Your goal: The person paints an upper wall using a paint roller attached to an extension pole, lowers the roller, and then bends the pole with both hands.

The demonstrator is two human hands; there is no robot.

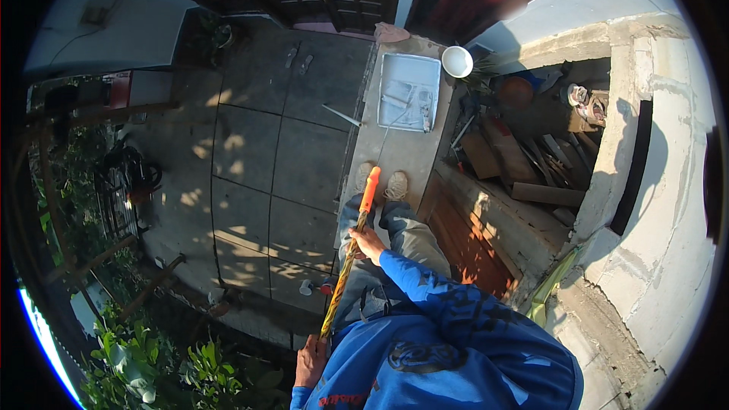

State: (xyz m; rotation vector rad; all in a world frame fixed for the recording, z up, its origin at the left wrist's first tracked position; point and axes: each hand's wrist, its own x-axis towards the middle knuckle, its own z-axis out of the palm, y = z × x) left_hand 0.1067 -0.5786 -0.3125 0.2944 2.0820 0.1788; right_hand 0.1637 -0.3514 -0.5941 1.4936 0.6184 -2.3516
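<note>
Your left hand (310, 362) and right hand (369, 244) gripped the yellow-and-black pole (343, 281), its orange tip (370, 191) toward the paint-smeared tray (414, 70), where the roller (396, 101) already lay, further progress being unclear.

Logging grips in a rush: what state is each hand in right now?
Left hand: closed, holding the yellow-and-black pole low down.
Right hand: closed, holding the same pole nearer its orange end.

The pole (339, 288) is smooth and slightly glossy, with a plastic-looking tip (370, 188). The paint tray (411, 67) and bucket (457, 62) look like smooth plastic. The ledge (414, 153) is matt concrete, the planks (547, 195) bare wood, the shirt (414, 273) matt cloth, the trousers (416, 235) denim, the wall (672, 175) rough masonry.
</note>
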